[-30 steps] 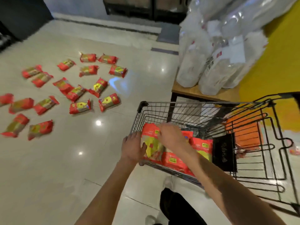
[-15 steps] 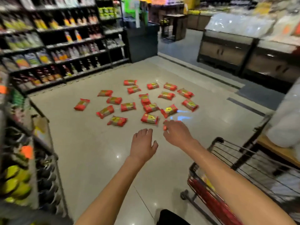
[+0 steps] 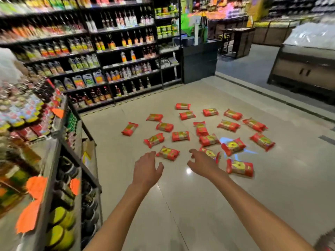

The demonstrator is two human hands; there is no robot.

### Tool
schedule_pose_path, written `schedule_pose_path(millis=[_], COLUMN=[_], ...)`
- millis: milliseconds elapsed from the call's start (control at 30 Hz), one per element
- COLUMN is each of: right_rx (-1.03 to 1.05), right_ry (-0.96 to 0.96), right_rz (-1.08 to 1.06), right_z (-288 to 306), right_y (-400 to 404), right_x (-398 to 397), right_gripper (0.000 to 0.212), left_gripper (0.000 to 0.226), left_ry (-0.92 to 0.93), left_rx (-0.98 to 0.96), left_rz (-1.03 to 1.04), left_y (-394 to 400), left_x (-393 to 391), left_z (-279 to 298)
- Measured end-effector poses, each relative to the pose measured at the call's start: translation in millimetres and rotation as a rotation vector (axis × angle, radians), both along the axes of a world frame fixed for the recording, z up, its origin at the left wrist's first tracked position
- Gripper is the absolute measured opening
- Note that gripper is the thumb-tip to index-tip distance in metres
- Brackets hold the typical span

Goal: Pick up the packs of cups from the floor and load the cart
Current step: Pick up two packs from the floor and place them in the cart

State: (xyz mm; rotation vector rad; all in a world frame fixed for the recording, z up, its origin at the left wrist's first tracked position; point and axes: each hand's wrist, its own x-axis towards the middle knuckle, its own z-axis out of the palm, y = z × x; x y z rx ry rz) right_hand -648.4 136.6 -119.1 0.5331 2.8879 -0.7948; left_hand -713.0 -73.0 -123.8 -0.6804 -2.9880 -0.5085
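Observation:
Several red packs with yellow-green labels lie scattered on the pale tiled floor ahead of me. The nearest pack [image 3: 168, 153] lies between my two hands. My left hand [image 3: 147, 167] is stretched forward, fingers relaxed, holding nothing, just left of that pack. My right hand [image 3: 202, 161] reaches out with spread fingers and holds nothing; it partly covers another pack [image 3: 211, 153]. A further pack [image 3: 239, 167] lies just to its right. Only a sliver of the cart [image 3: 326, 241] shows at the bottom right corner.
A shelf rack [image 3: 59, 160] with jars and orange tags stands close on my left. Dark shelves of bottles [image 3: 112, 57] line the back. A dark counter [image 3: 199, 58] and a display cabinet [image 3: 304, 69] stand beyond the packs.
My view has swung left and away from the cart, where both hands set down packs a second ago. Both arms now stretch out empty toward the packs on the floor, which look nearer.

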Motion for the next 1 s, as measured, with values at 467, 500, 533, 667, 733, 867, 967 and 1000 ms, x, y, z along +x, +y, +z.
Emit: schedule_pose_path(millis=[467, 500, 533, 667, 733, 867, 967, 1000], right_rx=[-0.173, -0.180, -0.181, -0.219, -0.246, -0.233, -0.218, -0.204], right_ry=[-0.035, -0.036, -0.036, -0.048, -0.057, -0.063, -0.077, -0.076], right_rz=[0.017, 0.009, 0.003, -0.044, -0.066, -0.103, -0.125, -0.111], right_z=[-20, -22, -24, -20, -19, -22, -23, -24], right_y=[-27, -28, -28, -26, -19, 0, 11, 14], right_x=[-285, -313, -340, -445, -493, -574, -640, -667], right_gripper=[0.047, 0.049, 0.051, 0.050, 0.044, 0.044, 0.049, 0.050], left_gripper=[0.048, 0.047, 0.047, 0.047, 0.046, 0.043, 0.041, 0.041], left_ry=[-0.073, -0.073, -0.078, -0.085, -0.074, -0.095, -0.105, -0.116], left_rx=[0.020, 0.020, 0.020, 0.026, 0.028, 0.021, 0.016, 0.016], left_rz=[0.064, 0.065, 0.066, 0.050, 0.047, 0.057, 0.048, 0.048], left_y=[-36, -38, -40, -45, -46, -44, -35, -32], left_x=[-299, -327, -355, -466, -519, -606, -670, -695], left_z=[-28, -31, -33, -26, -23, -20, -21, -25])
